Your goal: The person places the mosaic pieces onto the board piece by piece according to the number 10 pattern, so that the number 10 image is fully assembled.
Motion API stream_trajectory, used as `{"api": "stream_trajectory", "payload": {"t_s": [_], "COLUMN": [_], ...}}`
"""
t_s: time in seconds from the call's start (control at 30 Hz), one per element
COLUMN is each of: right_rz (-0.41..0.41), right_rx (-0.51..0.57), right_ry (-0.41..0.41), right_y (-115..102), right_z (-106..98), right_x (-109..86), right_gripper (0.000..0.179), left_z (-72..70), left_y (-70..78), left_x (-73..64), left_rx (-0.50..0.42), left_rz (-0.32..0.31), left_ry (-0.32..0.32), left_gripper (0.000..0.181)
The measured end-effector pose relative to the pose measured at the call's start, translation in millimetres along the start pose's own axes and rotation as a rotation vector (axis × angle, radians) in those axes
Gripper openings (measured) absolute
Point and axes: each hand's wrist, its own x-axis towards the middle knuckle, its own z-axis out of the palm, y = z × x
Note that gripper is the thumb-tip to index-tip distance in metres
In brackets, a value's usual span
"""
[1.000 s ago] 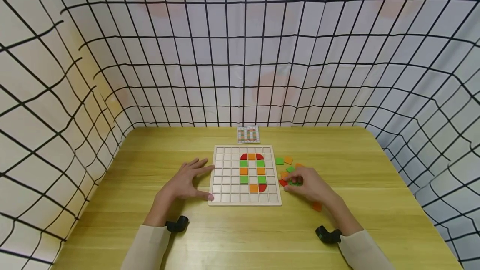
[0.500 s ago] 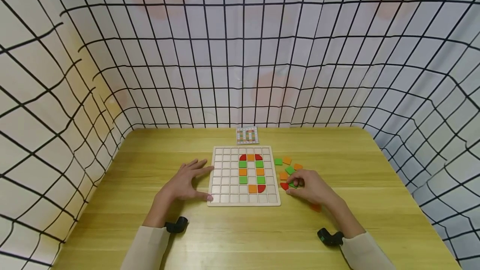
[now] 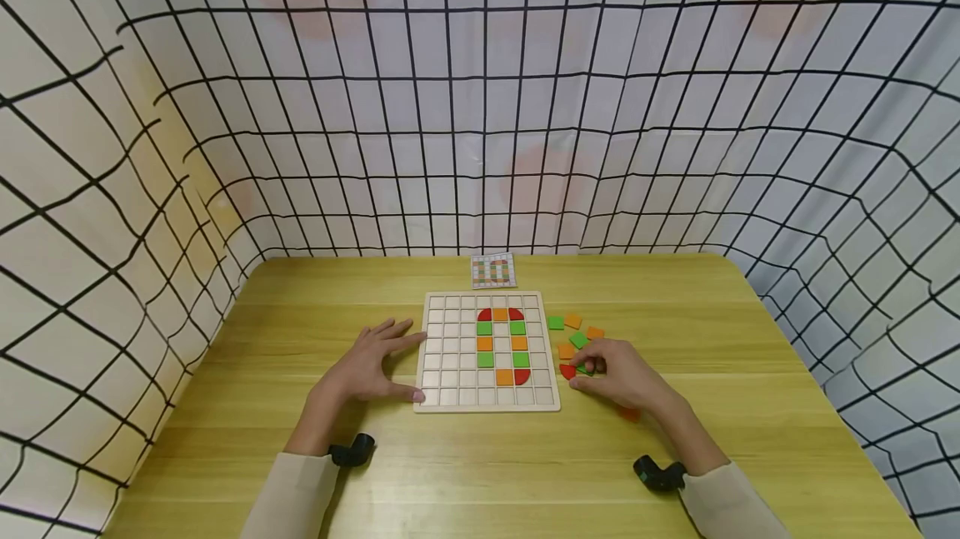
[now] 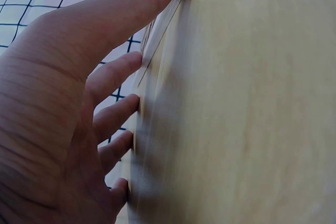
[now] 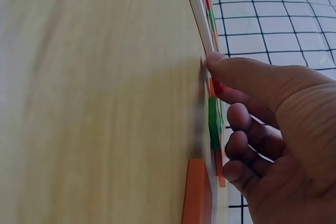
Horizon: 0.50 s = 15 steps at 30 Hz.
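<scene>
My left hand (image 3: 367, 362) is spread at the left side of a pale wooden grid board (image 3: 450, 396); thumb and index fingertip touch its edge. On the board, red, orange and green tiles form most of a ring. Beyond the board's right edge, my right hand (image 3: 618, 371) pinches a red rounded-corner tile (image 3: 567, 371) between thumb and index finger, low over the table. Its other fingers are curled loosely. Close by lie a green tile (image 3: 578, 341) and an orange tile (image 3: 566, 351). In the right wrist view, another green tile (image 5: 213, 123) stands near the fingertips.
A small pattern card (image 3: 493, 271) lies behind the board on the wooden table (image 3: 480, 472). More loose tiles are right of the board, including a green one (image 3: 556, 322) and an orange one (image 3: 630, 414) partly under the right hand. Grid-patterned cloth (image 3: 480, 106) encloses the back and sides.
The right hand and the red tile have shifted slightly right and nearer, away from the board. The left hand keeps its place at the board's edge.
</scene>
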Motion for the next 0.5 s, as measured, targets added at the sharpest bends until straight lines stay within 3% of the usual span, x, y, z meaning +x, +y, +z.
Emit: {"api": "stream_trajectory", "payload": {"t_s": [0.5], "right_rz": [-0.019], "right_rx": [0.050], "right_ry": [0.004], "right_y": [-21.0], "right_z": [9.7], "right_x": [11.4], "right_gripper": [0.021], "left_z": [-0.1], "left_y": [0.0], "left_x": [0.0], "left_rx": [0.002], "left_rz": [0.003], "left_ry": [-0.001], "left_gripper": [0.101]}}
